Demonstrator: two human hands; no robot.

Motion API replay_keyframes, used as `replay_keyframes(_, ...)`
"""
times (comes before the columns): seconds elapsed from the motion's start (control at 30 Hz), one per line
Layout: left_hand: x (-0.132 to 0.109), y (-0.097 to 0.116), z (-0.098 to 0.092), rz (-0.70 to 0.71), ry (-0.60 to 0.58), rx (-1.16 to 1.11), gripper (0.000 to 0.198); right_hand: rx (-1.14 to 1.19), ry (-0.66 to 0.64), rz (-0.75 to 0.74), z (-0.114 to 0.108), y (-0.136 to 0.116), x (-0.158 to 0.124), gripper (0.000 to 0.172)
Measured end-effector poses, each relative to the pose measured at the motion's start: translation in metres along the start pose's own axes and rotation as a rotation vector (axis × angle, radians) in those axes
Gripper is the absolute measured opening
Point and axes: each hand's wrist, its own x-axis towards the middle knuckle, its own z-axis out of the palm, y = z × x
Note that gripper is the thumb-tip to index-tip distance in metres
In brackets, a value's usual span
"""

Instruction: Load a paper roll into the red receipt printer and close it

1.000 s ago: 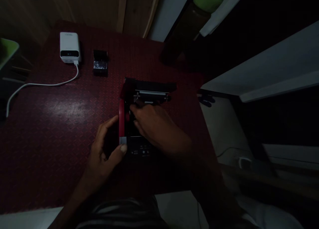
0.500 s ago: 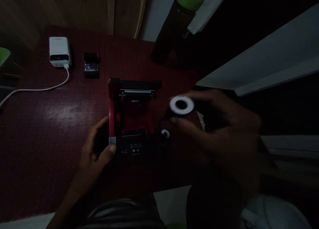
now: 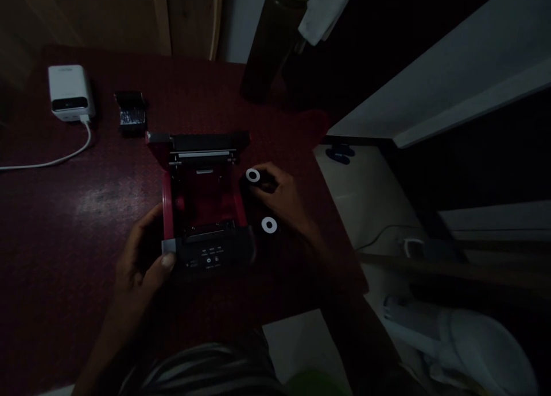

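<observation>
A red and black receipt printer (image 3: 204,204) sits open on the table, its lid raised at the far side and its red paper bay showing. My left hand (image 3: 140,252) grips the printer's near left corner, thumb on the grey corner piece. My right hand (image 3: 275,192) sits just right of the printer, its fingers around a white ring-shaped spool end (image 3: 252,175). A second white ring (image 3: 269,225) shows near my right wrist, just off the printer's right side. It is too dark to tell whether it rests on the table or joins the held piece.
A white power bank (image 3: 71,92) with a white cable stands at the far left, next to a small black packet (image 3: 131,112). A dark bottle with a green cap (image 3: 271,46) stands at the far edge of the red patterned table (image 3: 77,224). The table's edge runs along the right.
My right hand has moved from over the printer's bay to its right side, now holding the white ring low near the table. The view has shifted, so the printer appears further left.
</observation>
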Motion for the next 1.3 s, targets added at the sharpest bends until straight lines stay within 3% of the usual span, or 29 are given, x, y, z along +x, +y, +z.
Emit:
replay_keyframes(0.17,-0.001,0.0,-0.001,0.004,0.006,0.038,0.064,0.008,0.002,0.043,-0.02,-0.005,-0.021,0.042)
replay_keyframes(0.3,-0.001,-0.002,-0.004,-0.005,-0.003,0.074,0.067,-0.116,0.024,0.128,-0.047,-0.009,-0.065,0.025)
replay_keyframes(0.37,-0.001,-0.001,-0.004,-0.032,0.001,0.087,0.069,-0.133,-0.016,0.189,-0.052,-0.011,-0.085,0.026)
replay_keyframes(0.5,-0.002,0.0,-0.002,-0.011,-0.007,0.103,0.069,-0.004,-0.016,0.206,-0.032,-0.007,-0.101,0.038)
replay_keyframes(0.63,0.0,-0.004,-0.004,0.02,-0.002,0.103,0.068,0.037,0.044,0.162,-0.013,-0.007,-0.1,0.025)
replay_keyframes(0.77,0.003,-0.007,-0.006,0.042,-0.033,0.096,0.069,-0.092,-0.013,0.117,-0.04,-0.046,-0.103,0.03)
replay_keyframes(0.9,0.002,-0.008,-0.005,0.046,-0.049,0.055,0.069,-0.208,-0.194,-0.209,-0.067,-0.113,-0.093,0.026)
replay_keyframes(1.0,0.001,-0.008,-0.005,0.037,-0.055,0.031,0.07,-0.358,-0.429,-0.416,-0.048,-0.144,-0.067,0.026)
replay_keyframes(1.1,0.0,-0.01,-0.004,0.068,-0.06,0.008,0.068,-0.632,-0.501,-0.559,-0.006,-0.15,-0.038,0.026)
replay_keyframes(1.2,0.001,-0.009,-0.004,0.076,-0.071,0.005,0.066,-0.922,-0.517,-0.52,0.03,-0.147,-0.022,0.028)
replay_keyframes(1.3,0.002,-0.006,-0.004,0.071,-0.072,0.015,0.065,-1.091,-0.565,-0.417,0.05,-0.15,-0.016,0.031)
